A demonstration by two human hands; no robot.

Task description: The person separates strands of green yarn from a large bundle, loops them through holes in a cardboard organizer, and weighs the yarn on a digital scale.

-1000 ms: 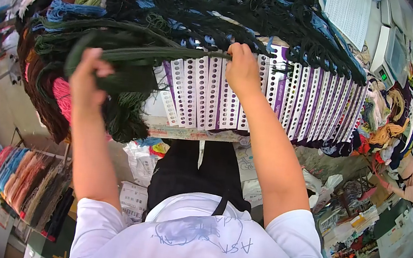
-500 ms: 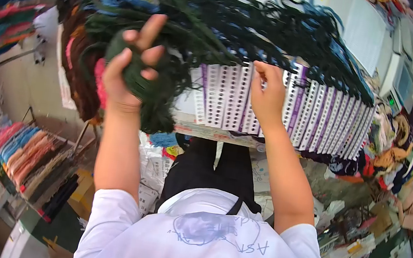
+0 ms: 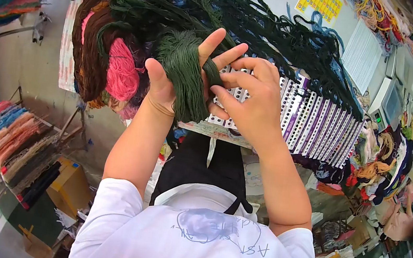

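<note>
One green skein [image 3: 185,85] at the left end of the cards [image 3: 296,110] loops around the wide-spread left hand [image 3: 163,89], the right hand [image 3: 258,100] touching it, grip unclear.

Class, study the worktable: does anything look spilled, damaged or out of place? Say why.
Nothing looks plainly spilled or damaged. One oddity: the pink skein, beside the left hand, makes a bright patch against dark brown yarn, though it may belong there.

A green skein [image 3: 183,73] crosses the left hand [image 3: 166,91], beside the right hand [image 3: 255,101].
</note>
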